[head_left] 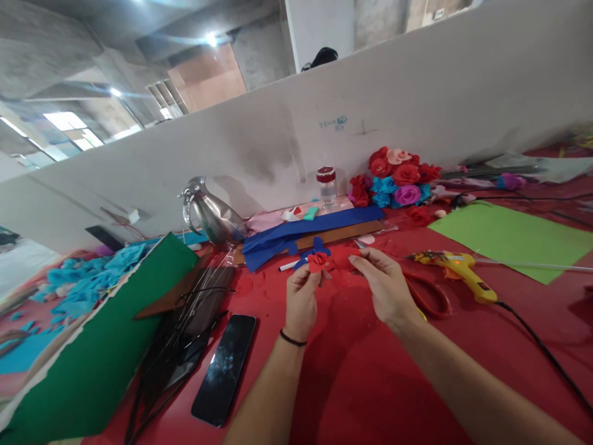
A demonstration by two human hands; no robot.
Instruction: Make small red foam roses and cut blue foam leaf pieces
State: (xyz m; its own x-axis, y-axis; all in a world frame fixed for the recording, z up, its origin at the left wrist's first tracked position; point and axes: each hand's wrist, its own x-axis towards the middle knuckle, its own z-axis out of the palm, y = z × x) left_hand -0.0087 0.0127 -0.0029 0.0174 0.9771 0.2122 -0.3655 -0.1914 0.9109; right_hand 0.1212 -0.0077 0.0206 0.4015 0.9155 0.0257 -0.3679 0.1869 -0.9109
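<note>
My left hand (302, 295), with a dark band at the wrist, pinches a small red paper flower (318, 262) near the middle of the view. To its right, my right hand (385, 285) holds a red paper piece (347, 256) between thumb and fingers, close to the flower. Blue paper scraps (319, 246) and a white marker (289, 266) lie just behind the flower. Right of my right hand are red-handled scissors (435, 295), partly hidden by the hand, and a yellow glue gun (467, 272) with a small orange light.
A black phone (224, 369) lies left of my left forearm. Farther left are dark wires and a green sheet (106, 346). A metal jug (215, 216), a lidded jar (327, 185) and a paper flower bunch (398, 178) stand by the wall. A light green sheet (519, 238) lies right.
</note>
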